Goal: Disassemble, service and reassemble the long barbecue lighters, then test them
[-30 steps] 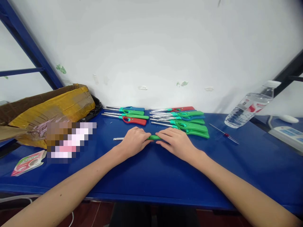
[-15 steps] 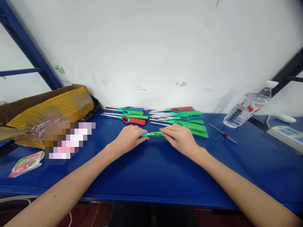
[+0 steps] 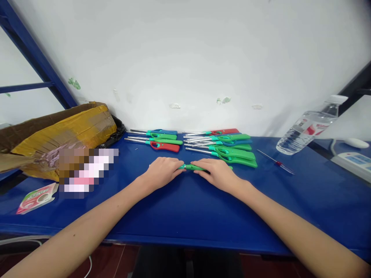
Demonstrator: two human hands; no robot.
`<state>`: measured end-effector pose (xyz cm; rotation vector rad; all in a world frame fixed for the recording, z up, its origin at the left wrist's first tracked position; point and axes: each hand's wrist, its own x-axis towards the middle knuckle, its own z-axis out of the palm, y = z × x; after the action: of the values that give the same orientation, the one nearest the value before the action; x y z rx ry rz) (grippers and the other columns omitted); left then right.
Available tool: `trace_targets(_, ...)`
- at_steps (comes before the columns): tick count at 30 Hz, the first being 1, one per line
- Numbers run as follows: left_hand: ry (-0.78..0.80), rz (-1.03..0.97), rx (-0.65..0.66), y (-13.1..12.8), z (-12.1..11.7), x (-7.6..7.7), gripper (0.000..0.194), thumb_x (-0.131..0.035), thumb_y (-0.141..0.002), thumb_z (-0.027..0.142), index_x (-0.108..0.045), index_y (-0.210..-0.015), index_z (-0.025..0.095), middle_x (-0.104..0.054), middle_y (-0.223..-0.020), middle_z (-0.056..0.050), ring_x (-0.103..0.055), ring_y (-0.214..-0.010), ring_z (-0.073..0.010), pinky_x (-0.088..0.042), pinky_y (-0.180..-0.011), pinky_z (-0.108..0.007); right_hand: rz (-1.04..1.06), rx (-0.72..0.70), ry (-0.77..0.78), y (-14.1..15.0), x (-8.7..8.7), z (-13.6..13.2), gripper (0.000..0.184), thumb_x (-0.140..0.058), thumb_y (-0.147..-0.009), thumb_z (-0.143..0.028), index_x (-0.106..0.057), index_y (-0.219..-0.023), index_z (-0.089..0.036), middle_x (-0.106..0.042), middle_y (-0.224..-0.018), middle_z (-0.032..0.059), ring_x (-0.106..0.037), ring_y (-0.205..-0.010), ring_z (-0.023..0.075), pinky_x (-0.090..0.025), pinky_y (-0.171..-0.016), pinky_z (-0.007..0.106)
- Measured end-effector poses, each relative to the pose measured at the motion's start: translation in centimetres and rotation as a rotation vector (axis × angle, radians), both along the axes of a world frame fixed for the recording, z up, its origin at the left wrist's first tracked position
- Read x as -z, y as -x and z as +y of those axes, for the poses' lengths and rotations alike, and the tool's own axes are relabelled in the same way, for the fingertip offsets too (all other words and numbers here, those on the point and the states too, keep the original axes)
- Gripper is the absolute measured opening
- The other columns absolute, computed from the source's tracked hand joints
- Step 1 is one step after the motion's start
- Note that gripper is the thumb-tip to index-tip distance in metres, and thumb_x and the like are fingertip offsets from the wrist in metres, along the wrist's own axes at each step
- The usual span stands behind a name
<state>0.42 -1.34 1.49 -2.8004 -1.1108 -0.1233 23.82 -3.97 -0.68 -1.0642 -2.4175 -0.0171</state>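
Low over the blue table, both my hands are closed on one green stick lighter [image 3: 190, 167]. My left hand [image 3: 162, 170] wraps the nozzle end, hiding most of the metal tube; a bit of teal collar shows by its fingertips. My right hand [image 3: 218, 172] grips the green handle from above, covering much of it. Behind my left hand lie several lighters, with a red lighter [image 3: 165, 146] nearest. A larger pile lies behind my right hand, a green lighter [image 3: 240, 155] at its front. Their metal tubes point left.
A screwdriver [image 3: 278, 163] with a clear handle lies right of the larger pile. A tilted water bottle [image 3: 301, 129] and a white power strip [image 3: 355, 160] are further right. At left are a taped cardboard box [image 3: 69, 127] and a torn pink packaging piece [image 3: 39, 197]. A wall closes the back.
The green handle and teal collar, which had a metallic gap between them, now sit close together. My right hand has shifted slightly down. The view has moved a little.
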Motion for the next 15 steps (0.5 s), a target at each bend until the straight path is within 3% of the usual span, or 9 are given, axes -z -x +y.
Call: trace_targets(15,-0.053,0.105,0.000,-0.87,-0.43,1.07,0.024,-0.042,-0.102,0.035,-0.059,-0.100,0.018,-0.067,-0.088,-0.003,-0.067,-0.070,-0.0214,-0.038,-0.052,-0.027,-0.108,-0.052,-0.068,0.01,0.42,0.53,0.027,-0.052,-0.097,-0.033,-0.065,-0.115,-0.019,-0.070,-0.099,0.0086,-0.065,-0.091,0.0222,-0.051,-0.079,0.034)
